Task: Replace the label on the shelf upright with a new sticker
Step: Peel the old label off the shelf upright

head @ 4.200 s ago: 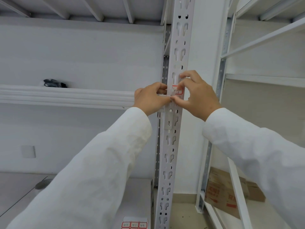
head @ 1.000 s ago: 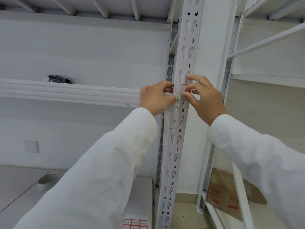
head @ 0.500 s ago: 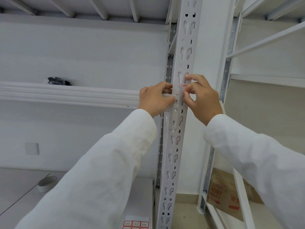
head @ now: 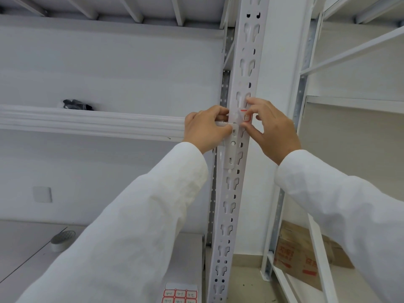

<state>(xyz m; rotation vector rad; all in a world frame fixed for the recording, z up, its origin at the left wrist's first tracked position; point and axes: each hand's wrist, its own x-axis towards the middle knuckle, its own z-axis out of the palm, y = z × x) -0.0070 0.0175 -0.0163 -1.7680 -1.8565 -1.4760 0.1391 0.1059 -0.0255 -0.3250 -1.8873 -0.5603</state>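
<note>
Sleeves [head: 135, 226] fill the lower frame as I look past a sticker sheet [head: 180, 295] at bottom centre and a tape roll [head: 62, 239] at lower left. At mid-frame my left hand [head: 204, 129] curls against the left edge of the upright [head: 231, 193], thumb and fingers pinching a thin white strip, while my right hand [head: 273, 130] pinches the red-edged sticker [head: 245, 115] between thumb and fingertips on the upright's face. Farther off I see cardboard boxes [head: 301, 256] at lower right and a dark bundle [head: 76, 105] on the shelf [head: 91, 122] at left.
</note>
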